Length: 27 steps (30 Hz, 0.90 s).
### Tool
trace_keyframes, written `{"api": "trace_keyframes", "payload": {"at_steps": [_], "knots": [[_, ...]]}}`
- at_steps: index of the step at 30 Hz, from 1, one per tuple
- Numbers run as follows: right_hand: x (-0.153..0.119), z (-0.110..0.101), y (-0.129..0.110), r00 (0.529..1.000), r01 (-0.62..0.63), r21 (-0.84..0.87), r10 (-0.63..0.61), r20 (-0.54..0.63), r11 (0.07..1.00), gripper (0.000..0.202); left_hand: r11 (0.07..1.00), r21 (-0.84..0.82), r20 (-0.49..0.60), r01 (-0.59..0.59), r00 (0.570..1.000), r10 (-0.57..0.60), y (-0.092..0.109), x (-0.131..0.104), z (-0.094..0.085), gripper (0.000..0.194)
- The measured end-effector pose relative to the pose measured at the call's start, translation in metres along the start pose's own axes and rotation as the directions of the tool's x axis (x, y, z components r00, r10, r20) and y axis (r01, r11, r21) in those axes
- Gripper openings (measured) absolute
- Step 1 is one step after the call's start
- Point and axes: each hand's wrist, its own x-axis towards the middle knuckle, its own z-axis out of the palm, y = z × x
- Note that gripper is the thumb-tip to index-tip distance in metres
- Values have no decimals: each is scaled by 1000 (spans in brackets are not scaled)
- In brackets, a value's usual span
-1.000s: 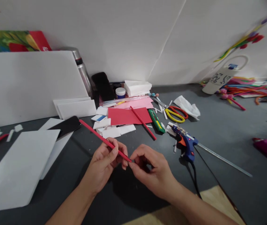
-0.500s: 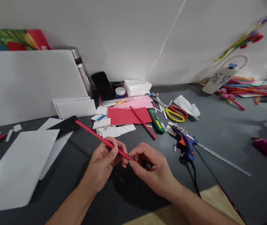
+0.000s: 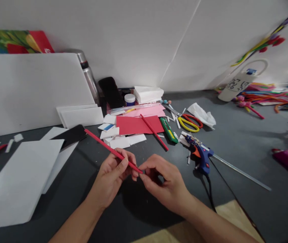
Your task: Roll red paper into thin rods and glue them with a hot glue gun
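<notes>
A thin red stick (image 3: 103,144) slants down to the right above the dark table. My left hand (image 3: 115,177) is wrapped round its lower half, thumb on top. At the stick's lower right end, the thumb and forefinger of my right hand (image 3: 161,180) pinch the tip. Beyond my hands lies a red sheet (image 3: 131,125), with a second red stick (image 3: 156,135) resting across it and over its front edge. White card pieces (image 3: 120,142) lie along the sheet's left and front sides.
Right of my hands are a blue glue gun (image 3: 204,160) with its cord, scissors (image 3: 189,125) and a green cutter (image 3: 168,130). White boards (image 3: 25,182) and a black phone (image 3: 74,135) lie left. A white bottle (image 3: 236,86) leans at the back right.
The far end of the red stick has shifted slightly to the right. Both hands stay almost where they were, still at the stick.
</notes>
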Motion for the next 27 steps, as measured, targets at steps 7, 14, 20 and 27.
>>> {"api": "trace_keyframes", "payload": {"at_steps": [7, 14, 20, 27], "knots": [[1, 0, -4, 997, -78, 39, 78, 22, 996, 10, 1000, 4, 7, -8, 1000, 8, 0, 0, 0, 8], [0, 0, -2, 996, -87, 43, 87, 17, 995, 10, 1000, 5, 3, -15, 1000, 15, 0, 1, 0, 8], [3, -1, -4, 997, -72, 42, 71, 15, 997, 9, 1000, 1, 14, -7, 1000, 7, 0, 0, -1, 7], [2, 2, -2, 991, -129, 72, 131, -20, 989, 10, 1000, 2, 5, -26, 1000, 26, -1, 1, 0, 8]]}}
